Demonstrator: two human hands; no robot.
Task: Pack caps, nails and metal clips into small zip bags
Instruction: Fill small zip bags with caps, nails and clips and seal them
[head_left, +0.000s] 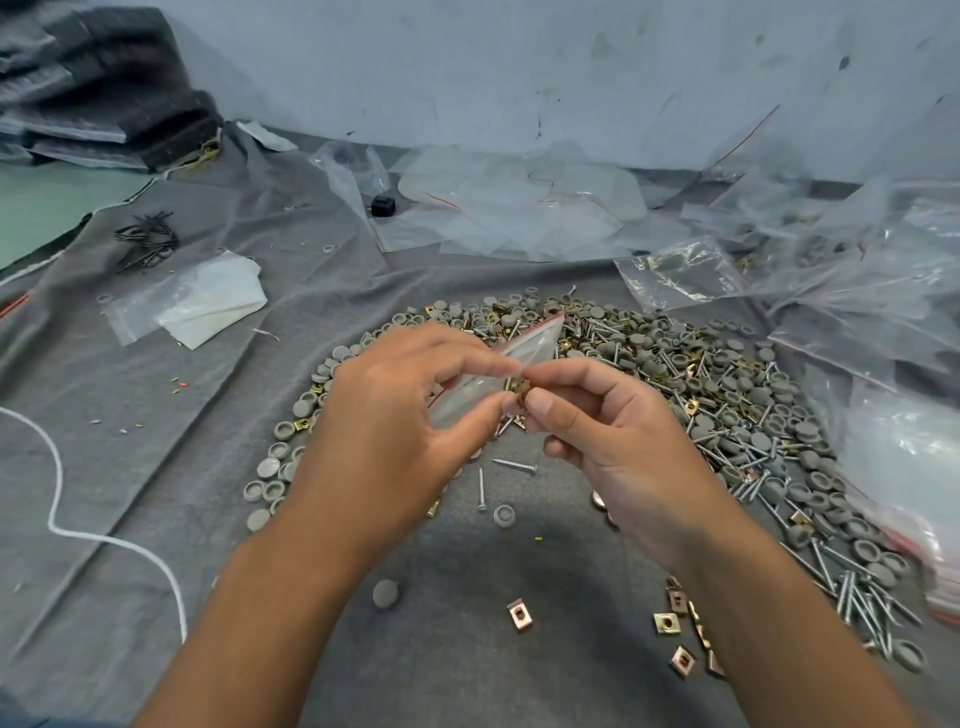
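Note:
My left hand (395, 415) pinches the mouth of a small clear zip bag (530, 348) with a red strip, held up over the pile. My right hand (597, 421) pinches a few brass-coloured metal clips (521, 389) right at the bag's opening, touching the left fingertips. Below and around the hands lies a curved heap of grey round caps (737, 384), screw-like nails (852, 592) and more metal clips (675, 618) on grey cloth (156, 415). Two loose nails (514, 464) and a single cap (504, 514) lie in the middle.
Empty zip bags (187, 306) lie at the left, larger clear plastic bags (519, 202) at the back and a pile of them (883, 291) at the right. A white cord (62, 493) curls at the left. Black ties (145, 241) and folded grey fabric (98, 88) sit far left.

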